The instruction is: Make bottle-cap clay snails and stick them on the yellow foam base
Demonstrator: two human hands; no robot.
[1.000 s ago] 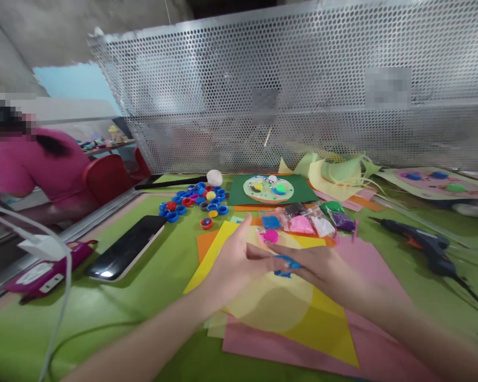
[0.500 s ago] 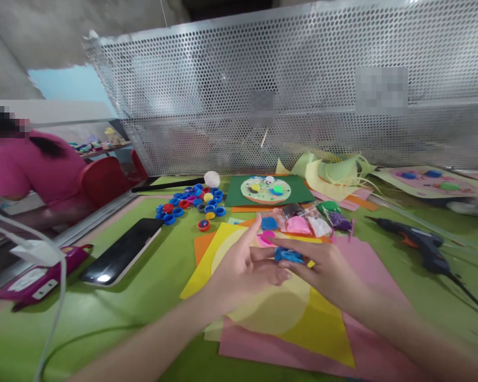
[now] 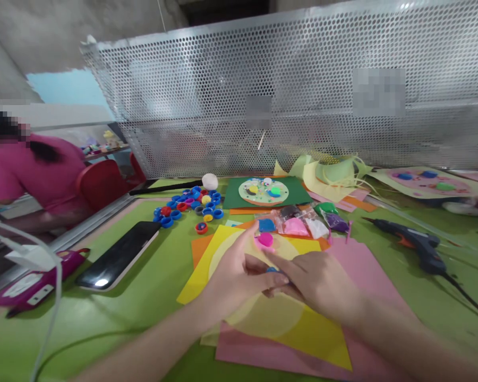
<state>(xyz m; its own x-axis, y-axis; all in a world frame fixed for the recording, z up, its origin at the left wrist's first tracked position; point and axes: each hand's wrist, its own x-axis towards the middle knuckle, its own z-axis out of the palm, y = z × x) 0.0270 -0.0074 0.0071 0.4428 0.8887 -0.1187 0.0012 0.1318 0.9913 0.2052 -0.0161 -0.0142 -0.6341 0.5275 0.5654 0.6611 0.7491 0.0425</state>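
Observation:
My left hand (image 3: 239, 270) and my right hand (image 3: 310, 276) meet above the papers, fingers closed around a small blue bottle cap (image 3: 272, 270). Only a sliver of the cap shows between the fingers. My left index finger points upward, while the right fingers press against the cap from the other side. Below lies a pale yellow paper circle (image 3: 271, 315) on a yellow sheet (image 3: 322, 334). Just beyond the fingertips is a bright pink round piece (image 3: 266, 240). Small bags of coloured clay (image 3: 295, 227) lie behind it.
Several bottle caps (image 3: 176, 215) are heaped at back left, near a phone (image 3: 119, 254) and a purple power strip (image 3: 40, 281). A glue gun (image 3: 418, 244) lies right. A decorated disc (image 3: 263, 191) rests on green card before a perforated metal panel (image 3: 223, 106). A person in pink (image 3: 51, 170) sits left.
My hands have drawn closer together and slightly lower. The fingers now cover most of the blue cap, and the pink piece shows more fully.

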